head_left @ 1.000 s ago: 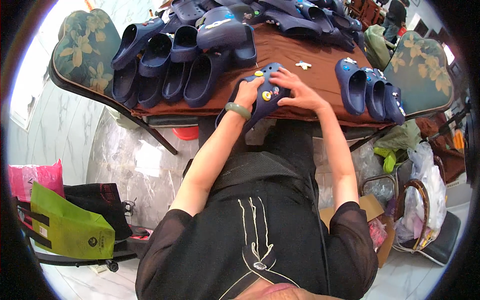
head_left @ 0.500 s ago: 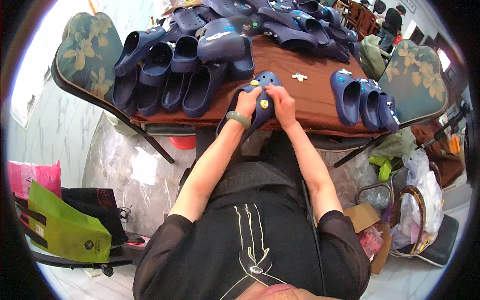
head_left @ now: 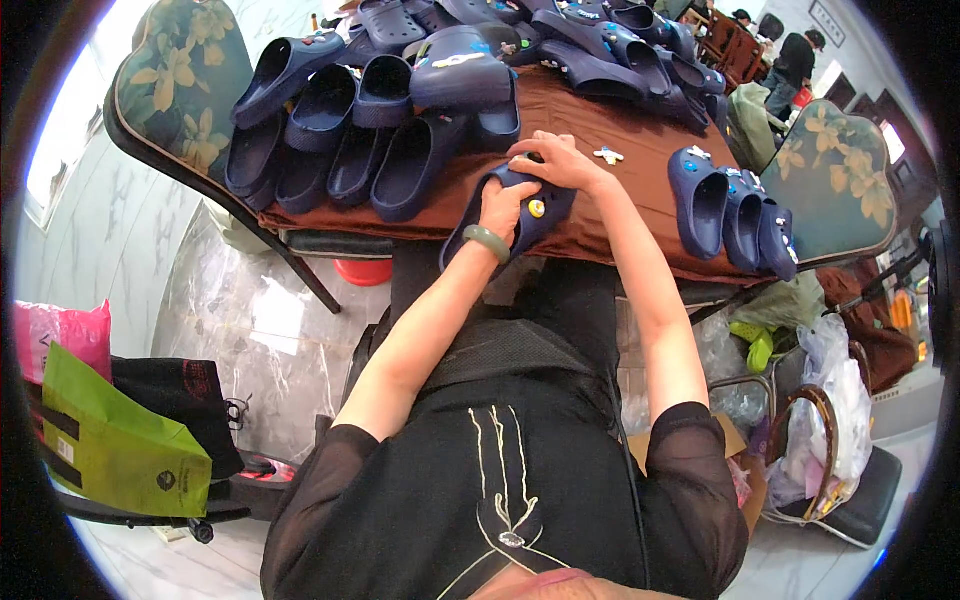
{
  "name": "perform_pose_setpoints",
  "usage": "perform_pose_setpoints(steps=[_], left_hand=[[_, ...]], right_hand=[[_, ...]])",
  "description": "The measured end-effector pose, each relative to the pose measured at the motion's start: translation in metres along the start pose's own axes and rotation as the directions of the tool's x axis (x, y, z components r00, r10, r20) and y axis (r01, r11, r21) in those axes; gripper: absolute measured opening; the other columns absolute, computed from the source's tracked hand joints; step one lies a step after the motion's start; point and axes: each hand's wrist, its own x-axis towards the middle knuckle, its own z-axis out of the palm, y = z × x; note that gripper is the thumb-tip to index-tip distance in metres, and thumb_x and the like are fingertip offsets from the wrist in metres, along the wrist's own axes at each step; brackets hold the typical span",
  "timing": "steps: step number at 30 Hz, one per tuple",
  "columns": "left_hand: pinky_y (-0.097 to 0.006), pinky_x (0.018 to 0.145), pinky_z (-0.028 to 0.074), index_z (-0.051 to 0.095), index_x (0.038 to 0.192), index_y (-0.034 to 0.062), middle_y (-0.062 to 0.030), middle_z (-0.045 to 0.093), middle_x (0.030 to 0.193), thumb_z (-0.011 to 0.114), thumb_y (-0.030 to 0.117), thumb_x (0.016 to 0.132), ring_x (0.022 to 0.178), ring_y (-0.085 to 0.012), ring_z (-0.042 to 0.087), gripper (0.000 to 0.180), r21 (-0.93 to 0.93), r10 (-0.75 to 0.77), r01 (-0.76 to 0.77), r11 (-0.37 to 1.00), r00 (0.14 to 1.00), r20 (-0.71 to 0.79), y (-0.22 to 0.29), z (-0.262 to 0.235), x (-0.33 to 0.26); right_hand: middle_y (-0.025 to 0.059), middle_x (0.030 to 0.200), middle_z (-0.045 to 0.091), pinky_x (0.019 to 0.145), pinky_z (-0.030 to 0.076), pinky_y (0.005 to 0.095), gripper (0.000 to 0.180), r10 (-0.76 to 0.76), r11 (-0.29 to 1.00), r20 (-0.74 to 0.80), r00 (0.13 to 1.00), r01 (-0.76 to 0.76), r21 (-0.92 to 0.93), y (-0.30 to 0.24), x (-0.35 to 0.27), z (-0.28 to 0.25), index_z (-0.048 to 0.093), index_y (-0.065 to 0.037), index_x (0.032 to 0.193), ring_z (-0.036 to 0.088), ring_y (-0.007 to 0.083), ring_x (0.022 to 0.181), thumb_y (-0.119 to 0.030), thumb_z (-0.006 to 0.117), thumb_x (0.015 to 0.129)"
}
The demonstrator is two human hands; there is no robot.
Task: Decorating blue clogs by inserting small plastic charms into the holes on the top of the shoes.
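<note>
A navy clog (head_left: 528,238) lies at the table's near edge, its toe pointing away from me. My left hand (head_left: 506,208), with a green bangle at the wrist, reaches into its opening and grips the upper. Over the toe bends my right hand (head_left: 556,163), its fingers curled down onto the front and hiding most of it. Whether a small piece is under those fingers I cannot tell. A round yellow and white charm (head_left: 537,208) sits on the clog beside my left fingers. Just right of my right hand, a white charm with coloured spots (head_left: 608,156) rests on the brown cloth.
Stacked navy clogs (head_left: 408,170) stand at the left, with a larger heap (head_left: 640,65) at the back. Several decorated clogs (head_left: 700,212) line the right edge of the brown-covered table (head_left: 625,205). Flowered chair backs (head_left: 180,90) flank it. Bags (head_left: 130,430) lie low at left.
My right hand has moved from the clog's upper to over its toe, the wrist bending inward. My left hand keeps its hold, its fingers now further across the upper. The view has shifted slightly.
</note>
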Motion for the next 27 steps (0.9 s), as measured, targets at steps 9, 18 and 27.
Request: perform_pose_setpoints(steps=[9, 18, 27], left_hand=[[-0.032, 0.068, 0.052, 0.06, 0.096, -0.0033, -0.011, 0.064, 0.09, 0.067, 0.003, 0.07, 0.076, -0.02, 0.064, 0.028, 0.18, -0.006, 0.011, 0.984, 1.0, -0.024, 0.005, 0.002, 0.007], [-0.029, 0.062, 0.05, 0.064, 0.09, -0.0047, -0.0097, 0.066, 0.085, 0.072, 0.009, 0.072, 0.068, -0.0158, 0.062, 0.024, 0.324, 0.047, -0.029, 0.946, 0.998, -0.047, 0.005, -0.004, 0.012], [-0.028, 0.065, 0.049, 0.064, 0.09, -0.0025, -0.006, 0.065, 0.085, 0.067, 0.006, 0.075, 0.072, -0.0145, 0.062, 0.018, 0.171, -0.009, 0.009, 0.985, 1.0, 0.002, 0.014, 0.009, -0.011]], right_hand=[[0.017, 0.08, 0.066, 0.07, 0.047, 0.0486, 0.038, 0.167, 0.985, -0.237, 0.957, -0.171, 0.005, 0.006, 0.025, 0.031, 0.063, -0.008, 0.081, 0.063, 0.0352, 0.08, -0.042, 0.047, 0.09], [0.0059, 0.07, 0.06, 0.056, 0.042, 0.0281, 0.038, 0.526, 0.562, -0.269, 0.807, -0.092, 0.822, 0.012, -0.003, 0.021, 0.063, -0.007, 0.079, 0.051, 0.0143, 0.058, -0.039, 0.048, 0.092], [0.0091, 0.072, 0.06, 0.055, 0.046, 0.0356, 0.022, 0.438, 0.77, -0.408, 0.801, -0.1, 0.63, -0.027, -0.078, 0.054, 0.057, -0.004, 0.094, 0.058, 0.0231, 0.062, -0.025, 0.051, 0.092]])
